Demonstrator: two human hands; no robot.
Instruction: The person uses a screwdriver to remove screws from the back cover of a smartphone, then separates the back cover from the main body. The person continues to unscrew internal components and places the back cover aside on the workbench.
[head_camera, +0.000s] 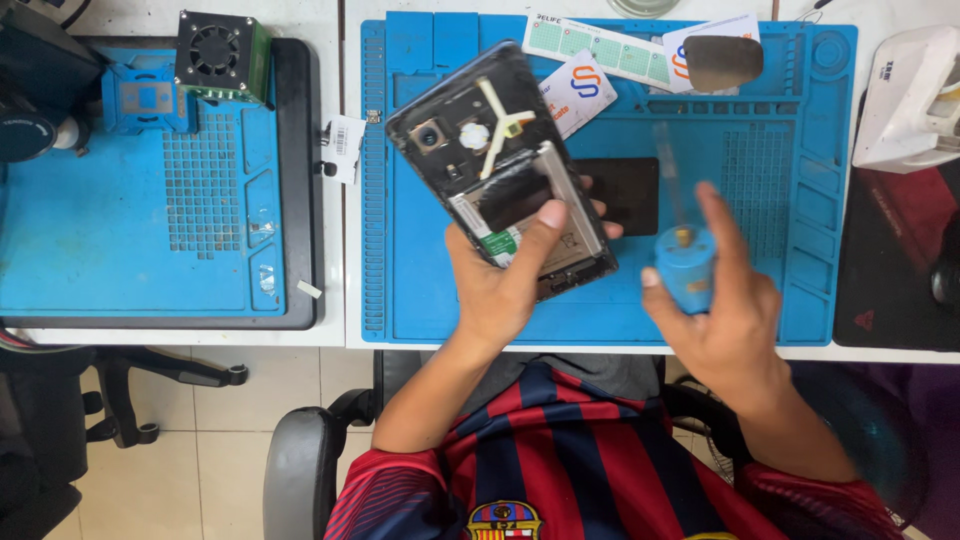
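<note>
We see the left hand (500, 285) holding an opened phone (500, 165) up over the blue work mat (790, 210), its back cover off and its insides facing us. The fingers are wrapped behind the phone's lower end and the thumb presses on the front near the bottom edge, so this hand is closed on the phone. The phone tilts, its camera end toward the upper left and its lower end toward the right. Inside it we make out a round camera lens, a pale ribbon-like strip and a dark empty bay.

The right hand (725, 320) grips a blue screwdriver (685, 265) by its thick handle, fingers curled round it and the forefinger stretched up along it. The thin shaft points up and away and is blurred, so we cannot tell where its tip sits. The tool is just to the right of the phone, apart from it.

On the mat behind the phone lies a dark flat rectangle (625, 190), and farther back some printed cards (600, 60) and a thin metal plate (722, 62). On the counter (335, 250) to the left there is a second blue mat (90, 230) with a small green fan unit (222, 55) at its far edge. A white device (910, 100) stands at the far right
</note>
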